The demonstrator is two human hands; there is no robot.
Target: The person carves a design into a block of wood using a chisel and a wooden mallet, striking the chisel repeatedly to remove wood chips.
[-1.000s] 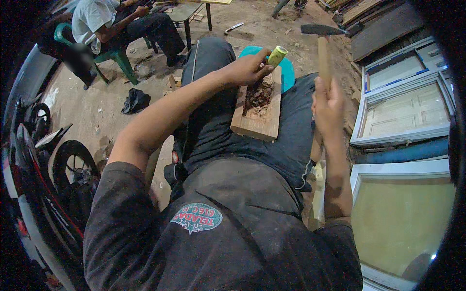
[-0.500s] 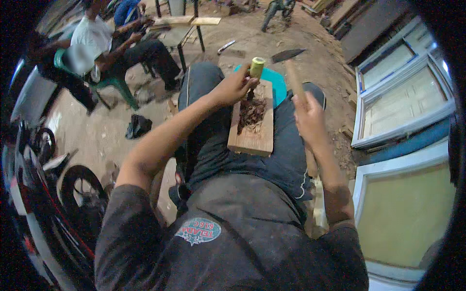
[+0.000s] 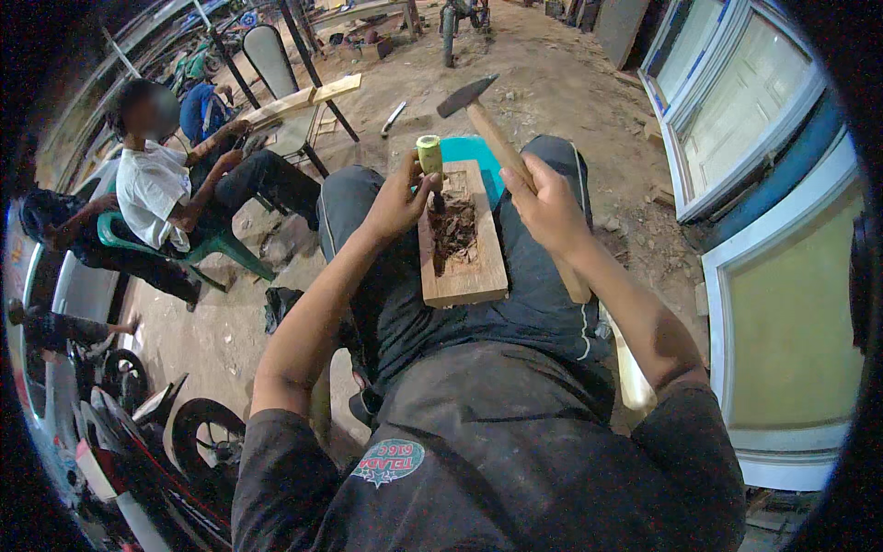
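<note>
A thick wooden block (image 3: 487,262) lies across my thighs, with a rough hollow cut in its top and dark wood chips (image 3: 453,228) in it. My left hand (image 3: 397,201) is closed around a chisel (image 3: 430,158) with a yellow-green handle, held roughly upright. Its blade goes down into the hollow at the block's left side. In my right hand (image 3: 552,204) is a hammer (image 3: 497,138) with a wooden handle, gripped about mid-handle. The dark hammer head is raised beyond and right of the chisel's top, apart from it.
Beyond the block, a teal surface (image 3: 471,152) shows between my knees. A knife-like tool (image 3: 394,120) lies on the dirt ground. At left, a person (image 3: 152,184) sits in a green chair (image 3: 221,248), near motorcycles (image 3: 204,442). White-framed panels (image 3: 727,350) stand at right.
The hammer has swung up and leans more to the left, its head higher relative to the chisel. Both hands keep their grips. The view has also shifted, showing more of the far ground.
</note>
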